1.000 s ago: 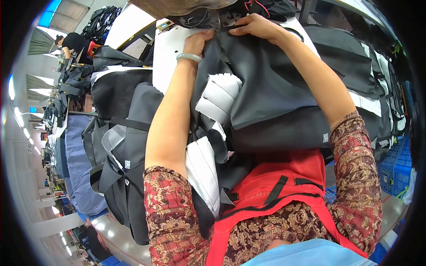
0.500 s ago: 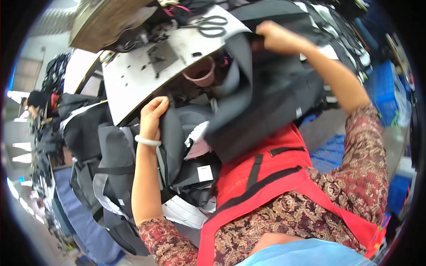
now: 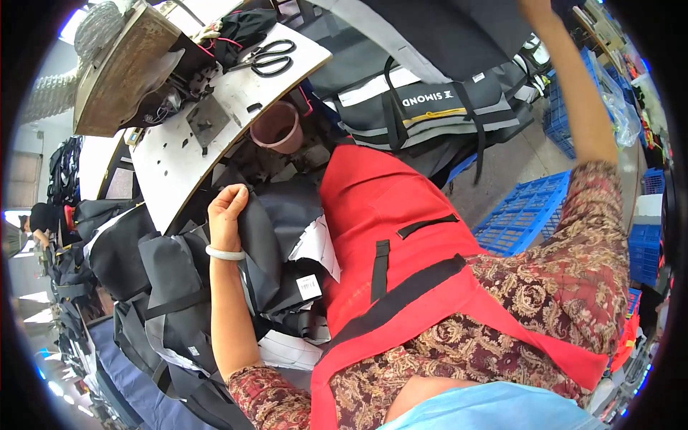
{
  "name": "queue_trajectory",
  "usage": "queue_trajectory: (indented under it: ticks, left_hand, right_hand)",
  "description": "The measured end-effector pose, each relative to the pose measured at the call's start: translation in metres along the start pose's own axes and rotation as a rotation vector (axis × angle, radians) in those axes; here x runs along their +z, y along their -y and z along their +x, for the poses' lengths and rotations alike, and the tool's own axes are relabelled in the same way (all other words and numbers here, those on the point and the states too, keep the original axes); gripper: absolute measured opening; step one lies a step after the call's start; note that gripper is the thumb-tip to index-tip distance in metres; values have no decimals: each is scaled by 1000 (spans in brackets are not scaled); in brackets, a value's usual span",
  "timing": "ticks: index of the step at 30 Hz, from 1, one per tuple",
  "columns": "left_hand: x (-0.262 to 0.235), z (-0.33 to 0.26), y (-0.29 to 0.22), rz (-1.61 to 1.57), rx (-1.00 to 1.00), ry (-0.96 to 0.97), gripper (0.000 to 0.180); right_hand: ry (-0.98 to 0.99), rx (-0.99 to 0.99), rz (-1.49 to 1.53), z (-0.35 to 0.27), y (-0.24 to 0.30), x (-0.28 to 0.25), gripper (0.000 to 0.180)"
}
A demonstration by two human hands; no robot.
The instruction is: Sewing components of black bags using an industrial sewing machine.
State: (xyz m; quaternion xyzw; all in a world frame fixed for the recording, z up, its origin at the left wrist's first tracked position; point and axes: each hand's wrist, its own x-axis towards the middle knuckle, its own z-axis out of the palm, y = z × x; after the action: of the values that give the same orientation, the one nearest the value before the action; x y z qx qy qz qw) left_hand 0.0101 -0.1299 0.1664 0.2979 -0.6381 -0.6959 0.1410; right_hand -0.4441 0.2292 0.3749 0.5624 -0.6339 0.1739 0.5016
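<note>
My left hand (image 3: 228, 204), with a pale bangle at the wrist, pinches the edge of a dark grey fabric piece (image 3: 259, 244). That piece lies over a heap of dark sewn pieces with white backing and a white label (image 3: 309, 287). Up at the far right, my right hand (image 3: 537, 10) is cut by the picture's top edge. It grips the edge of a dark grey fabric panel (image 3: 451, 32) with a lighter border, its fingertips hidden. Below that panel lies a black and grey bag (image 3: 430, 107) with straps and a yellow strip.
On a white worktable (image 3: 165, 179) lie black-handled scissors (image 3: 269, 57), beside a bulky brown machine (image 3: 125, 68). A pink bucket (image 3: 278, 129) stands below the table's edge. Blue crates (image 3: 523, 211) sit on the floor to the right. More dark fabric pieces (image 3: 172, 287) are piled at left.
My right hand has swung the dark grey panel up and away to the far right, uncovering the bag and my red apron. My left hand keeps its pinch on the fabric.
</note>
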Motion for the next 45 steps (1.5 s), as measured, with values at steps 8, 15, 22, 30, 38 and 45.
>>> queue_trajectory:
  ticks: [8, 15, 22, 30, 38, 45]
  left_hand:
    - [6, 2, -6, -3, -15, 54, 7]
    - [-5, -6, 6, 163, 115, -68, 11]
    - [5, -16, -23, -74, 4, -6, 10]
    - [5, -108, -84, 27, 358, 206, 10]
    - [116, -147, -95, -101, 223, 754, 25]
    - [143, -135, -82, -194, -213, 986, 45]
  right_hand:
    - [938, 527, 269, -349, 131, 59, 41]
    - [1559, 537, 384, -288, 140, 77, 60]
    - [1392, 593, 958, -165, 221, 110, 49]
    - [902, 814, 1486, -114, 390, 197, 37]
    - [304, 668, 1409, -32, 394, 211, 27]
    - [1527, -121, 444, -8, 323, 229, 31]
